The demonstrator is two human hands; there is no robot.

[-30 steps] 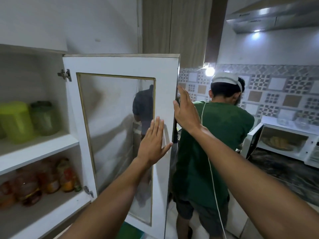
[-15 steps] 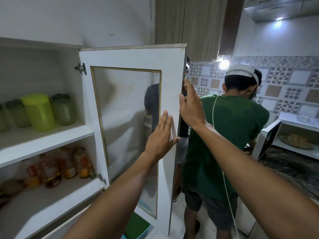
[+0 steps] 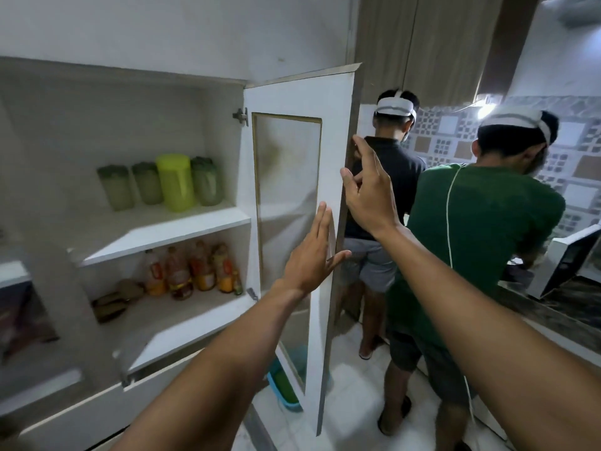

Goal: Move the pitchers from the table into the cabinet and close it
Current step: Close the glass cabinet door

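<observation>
Several pitchers stand in a row on the cabinet's upper shelf (image 3: 169, 229): a bright yellow-green pitcher (image 3: 175, 182) between dull green ones (image 3: 115, 187), (image 3: 206, 180). The white cabinet door (image 3: 335, 131) with a glass pane stands open, edge-on toward me. My left hand (image 3: 312, 258) lies flat with fingers spread on the door's inner face near its free edge. My right hand (image 3: 369, 187) is at the door's outer edge, fingers apart and curled round the edge; how firmly it holds is unclear.
Bottles of orange liquid (image 3: 192, 270) and dark packets (image 3: 112, 302) fill the lower shelf. Two people stand close beyond the door, one in a green shirt (image 3: 481, 242), one in a dark shirt (image 3: 390, 177). An open microwave (image 3: 566, 262) sits on the counter at right. A blue bin (image 3: 286, 382) is on the floor.
The door has swung further round so it is now nearly edge-on, and more of the cabinet interior shows. Both hands stayed on the door. A second person came into view.
</observation>
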